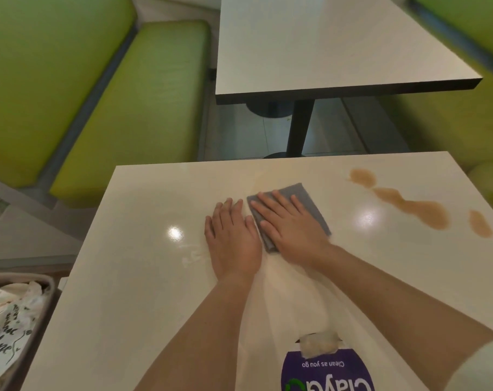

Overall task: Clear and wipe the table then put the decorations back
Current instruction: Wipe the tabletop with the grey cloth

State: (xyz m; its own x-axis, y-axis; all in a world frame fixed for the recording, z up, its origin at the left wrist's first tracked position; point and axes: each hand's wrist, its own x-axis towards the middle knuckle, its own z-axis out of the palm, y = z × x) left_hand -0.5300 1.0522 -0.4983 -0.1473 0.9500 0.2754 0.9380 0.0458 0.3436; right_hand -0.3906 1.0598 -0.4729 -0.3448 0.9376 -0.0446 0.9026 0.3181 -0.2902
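A folded grey cloth [313, 206] lies near the middle of the cream table [126, 277]. My right hand [290, 224] presses flat on the cloth with straight fingers. My left hand [232, 235] rests flat on the bare tabletop just left of the cloth, touching its edge. Brown spill patches [420, 208] spread across the table's far right part, apart from the cloth. A faint wet smear [193, 256] shows left of my left hand.
A purple "Clean as you go" sign [327, 371] with a taped top sits at the near edge. A grey bin [14, 320] with crumpled wrappers stands at lower left. Green bench seats [143, 103] flank a second table [324, 46] beyond.
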